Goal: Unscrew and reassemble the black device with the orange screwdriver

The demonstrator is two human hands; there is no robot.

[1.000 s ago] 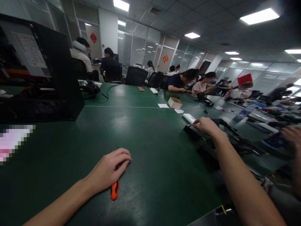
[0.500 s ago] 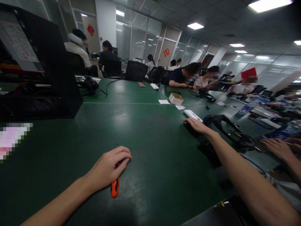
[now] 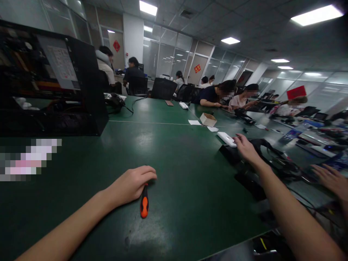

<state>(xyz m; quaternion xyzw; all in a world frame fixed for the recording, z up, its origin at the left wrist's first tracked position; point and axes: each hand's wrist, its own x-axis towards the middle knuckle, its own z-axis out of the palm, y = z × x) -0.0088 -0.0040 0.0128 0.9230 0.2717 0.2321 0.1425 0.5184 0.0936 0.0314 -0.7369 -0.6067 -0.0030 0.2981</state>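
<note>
My left hand rests on the green table, its curled fingers closed over the upper part of a screwdriver. The screwdriver's orange and black handle sticks out towards me; its shaft is hidden under the fingers. My right hand is stretched forward at the right, fingers slightly apart, by the near end of a white power strip. Whether the fingertips touch the strip I cannot tell. Beneath and left of that hand lies a dark, flat object, its kind unclear.
An open black computer case stands at the left. A small open box and paper slips lie farther back. Black headgear with straps and another person's hand are at the right. The table's edge runs nearby.
My right hand has drawn back from the dark object to the power strip's near end. More of the screwdriver handle shows below my left hand. The view has shifted slightly left.
</note>
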